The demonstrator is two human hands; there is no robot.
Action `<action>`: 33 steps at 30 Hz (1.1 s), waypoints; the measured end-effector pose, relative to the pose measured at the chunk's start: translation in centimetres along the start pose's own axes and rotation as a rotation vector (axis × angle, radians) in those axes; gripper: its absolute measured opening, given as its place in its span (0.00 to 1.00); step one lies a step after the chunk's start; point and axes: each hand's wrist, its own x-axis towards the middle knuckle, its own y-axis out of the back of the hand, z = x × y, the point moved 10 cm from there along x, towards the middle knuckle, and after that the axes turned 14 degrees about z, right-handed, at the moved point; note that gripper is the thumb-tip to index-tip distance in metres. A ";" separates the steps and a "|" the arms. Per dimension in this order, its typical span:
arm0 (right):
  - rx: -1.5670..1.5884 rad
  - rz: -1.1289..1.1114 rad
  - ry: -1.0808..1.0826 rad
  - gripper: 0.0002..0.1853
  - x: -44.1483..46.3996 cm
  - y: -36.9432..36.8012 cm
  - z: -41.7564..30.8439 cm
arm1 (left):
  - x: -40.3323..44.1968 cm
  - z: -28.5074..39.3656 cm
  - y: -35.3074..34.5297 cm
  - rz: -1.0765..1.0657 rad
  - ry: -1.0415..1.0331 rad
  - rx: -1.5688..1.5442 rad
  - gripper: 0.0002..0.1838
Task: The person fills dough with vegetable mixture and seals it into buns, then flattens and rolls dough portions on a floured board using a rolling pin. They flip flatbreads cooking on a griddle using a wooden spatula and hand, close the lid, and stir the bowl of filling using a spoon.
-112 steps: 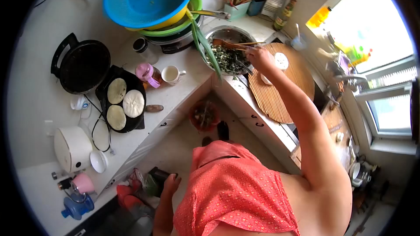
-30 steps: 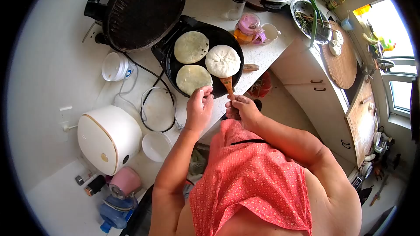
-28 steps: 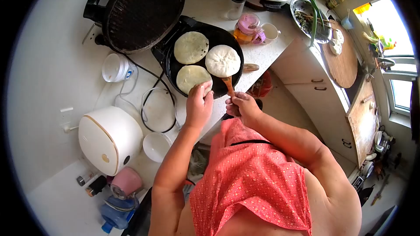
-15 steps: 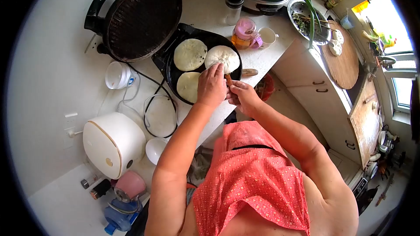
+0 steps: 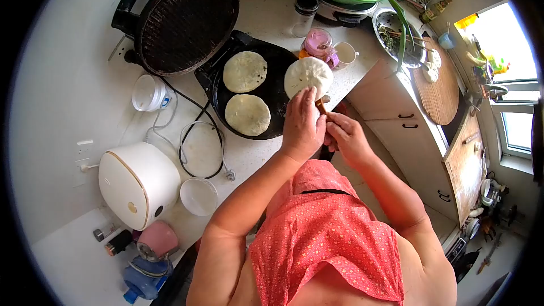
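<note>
A pale round flatbread [image 5: 309, 76] is raised at the right edge of the black electric griddle [image 5: 276, 114]. My left hand [image 5: 303, 127] has its fingers pressed on the flatbread's near edge. In the fingers of my right hand [image 5: 345, 136] is the brown handle [image 5: 321, 106] of what looks like a spatula, reaching toward the bread. Its far end is hidden under the bread and my left hand. Two more flatbreads, an upper one [image 5: 245, 72] and a lower one [image 5: 247, 115], lie on the griddle's left half.
The griddle's ridged lid [image 5: 190, 22] stands open at the back left. Close beyond the raised bread are a pink-lidded jug [image 5: 319, 42] and a white cup [image 5: 344, 54]. A power cord [image 5: 218, 130] loops near a white bowl [image 5: 199, 196] and a rice cooker [image 5: 139, 187].
The flatbread at the griddle's right has come up and moved right, toward the griddle's edge. Both my hands went right with it. The other two breads stayed on the griddle.
</note>
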 end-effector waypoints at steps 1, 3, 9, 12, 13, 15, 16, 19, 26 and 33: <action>-0.005 0.002 0.002 0.14 0.1 0.0 -0.1 | -0.1 -0.1 -0.2 0.004 0.001 -0.004 0.35; -0.363 0.116 0.252 0.13 0.7 0.9 -1.8 | -1.5 -4.2 -1.3 0.040 0.537 -0.535 0.35; -0.594 0.136 0.599 0.14 0.8 -1.6 -3.2 | -6.3 -9.7 1.2 0.090 0.938 -0.437 0.38; -0.578 0.123 0.641 0.14 0.8 -1.3 -2.7 | -7.3 -10.5 3.0 0.146 1.041 -0.465 0.34; -0.504 0.088 0.478 0.14 1.5 -0.7 -1.2 | -7.5 -10.6 3.4 0.164 1.057 -0.468 0.32; -0.430 0.054 0.314 0.14 1.9 -0.2 0.1 | -6.9 -11.2 4.0 0.127 0.963 -0.375 0.30; -0.368 0.005 0.172 0.13 1.8 -0.4 0.7 | -6.1 -11.3 4.4 0.091 0.864 -0.285 0.29; -0.182 -0.028 -0.030 0.13 1.4 -0.8 1.9 | -1.4 -11.7 7.1 0.074 0.635 0.051 0.25; 0.117 -0.089 -0.380 0.11 -1.1 -2.3 6.9 | 3.0 -14.3 5.8 -0.078 0.260 0.324 0.19; 0.355 -0.063 -0.463 0.13 -0.5 -6.8 10.3 | 4.2 -14.1 4.0 -0.169 0.163 0.439 0.19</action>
